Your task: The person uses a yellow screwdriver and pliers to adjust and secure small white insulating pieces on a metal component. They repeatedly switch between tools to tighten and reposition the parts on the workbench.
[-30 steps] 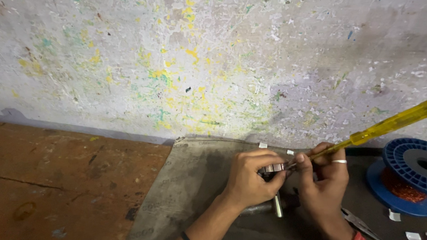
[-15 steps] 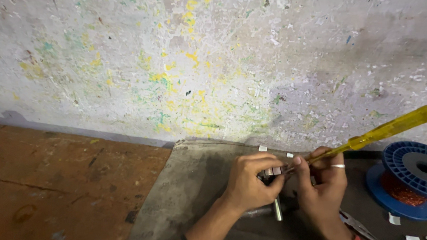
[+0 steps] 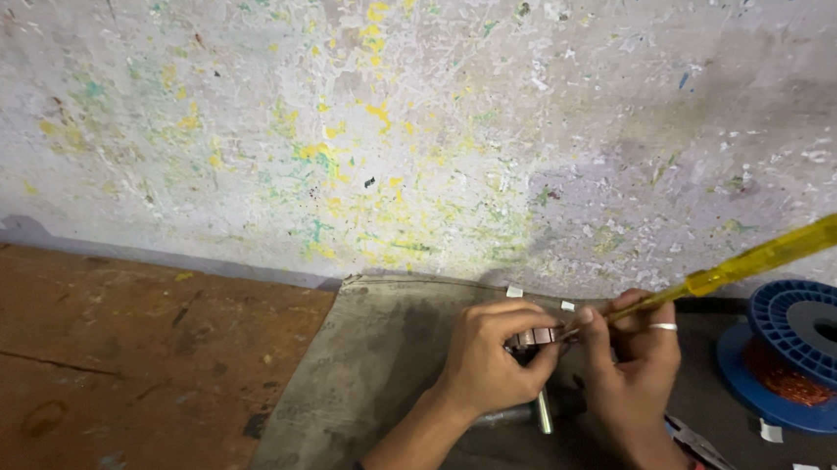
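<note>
Head view looks down at two hands meeting in the lower middle of the frame, over a grey cloth (image 3: pixel 369 366) spread against a paint-flecked wall (image 3: pixel 410 118). Left hand (image 3: pixel 491 357) is curled shut around a small metal part (image 3: pixel 536 337), of which only a ribbed, pale edge shows between thumb and fingers. Right hand (image 3: pixel 633 348), with a ring on one finger, sits just beside it, touching or nearly touching, and is clamped on a screwdriver (image 3: pixel 735 267). Its yellow handle slants up toward the right edge of the frame, and its tip meets the part at the gap between the two hands. A thin metal rod (image 3: pixel 544 413) pokes down below the left hand; whether it belongs to the part cannot be told. At lower right stands a blue spool (image 3: pixel 818 335) with reddish wire wound on it, near the right hand but apart from it. Small white scraps (image 3: pixel 769 430) lie on the cloth beside the spool. A brown floor (image 3: pixel 104 365) fills the lower left.
</note>
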